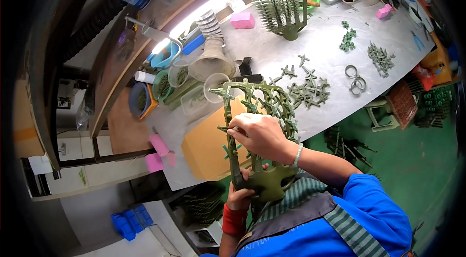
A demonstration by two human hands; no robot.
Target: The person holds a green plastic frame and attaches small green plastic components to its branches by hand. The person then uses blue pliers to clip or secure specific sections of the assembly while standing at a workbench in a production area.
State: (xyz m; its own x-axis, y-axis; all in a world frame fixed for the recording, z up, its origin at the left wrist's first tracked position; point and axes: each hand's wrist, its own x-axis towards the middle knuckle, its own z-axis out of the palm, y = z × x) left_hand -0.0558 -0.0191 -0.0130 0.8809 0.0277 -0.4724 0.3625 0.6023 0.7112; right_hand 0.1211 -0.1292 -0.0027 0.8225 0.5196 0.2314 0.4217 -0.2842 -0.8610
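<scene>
An olive-green rack (272, 183) with several upright bars stands tilted up in front of me, its bars set with small green cross-shaped pieces (228, 151). My left hand (241, 194), below a red wristband, is closed around the rack's lower left part near its base. At the rack's left bar, my right hand (262, 133) pinches a small green piece (223, 129) whose tip sticks out past the fingers. The rest of that piece is hidden by the hand. Behind the rack lies a sheet of brown cardboard (199, 148) on the metal table.
Loose cross-shaped pieces (310, 89) lie right of the rack, near metal rings (358, 84). A second loaded rack (290, 31) stands at the back. Tubs, a flared duct hood (211, 60) and pink blocks (242, 20) are around. The table's edge (335, 122) runs along the right.
</scene>
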